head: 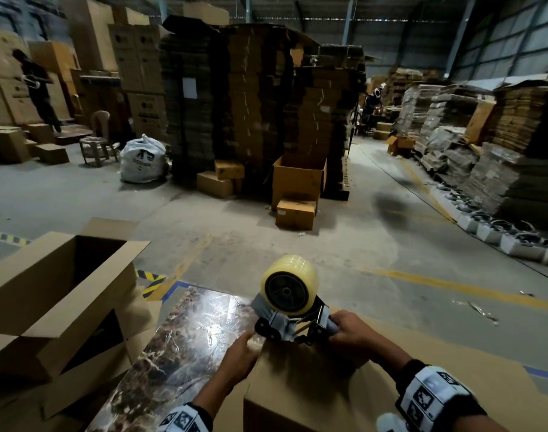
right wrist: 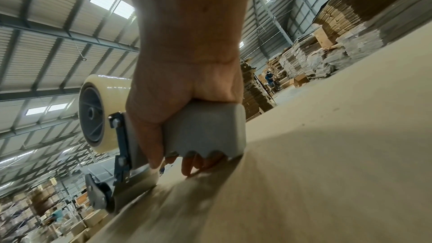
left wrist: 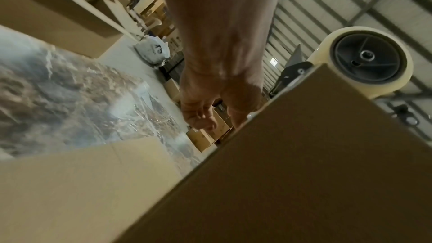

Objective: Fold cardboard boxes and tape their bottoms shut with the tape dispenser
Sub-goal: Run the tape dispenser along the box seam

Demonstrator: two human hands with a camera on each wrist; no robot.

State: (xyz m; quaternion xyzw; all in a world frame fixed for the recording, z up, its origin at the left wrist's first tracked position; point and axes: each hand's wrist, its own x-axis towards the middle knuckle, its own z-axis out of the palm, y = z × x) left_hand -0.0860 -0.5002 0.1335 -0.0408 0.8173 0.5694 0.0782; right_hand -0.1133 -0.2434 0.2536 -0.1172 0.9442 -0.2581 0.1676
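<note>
Presently, the right hand wraps its fingers round the grey moulded handle of the tape dispenser, whose roll of glossy clear tape stands uppermost and whose roller end points left, long axis running across the far edge of the matte brown cardboard box. The left hand grips that box's far left corner, thumb on top. The box rests on a plastic-wrapped, marble-patterned table above a concrete warehouse floor with stacked flat cartons.
</note>
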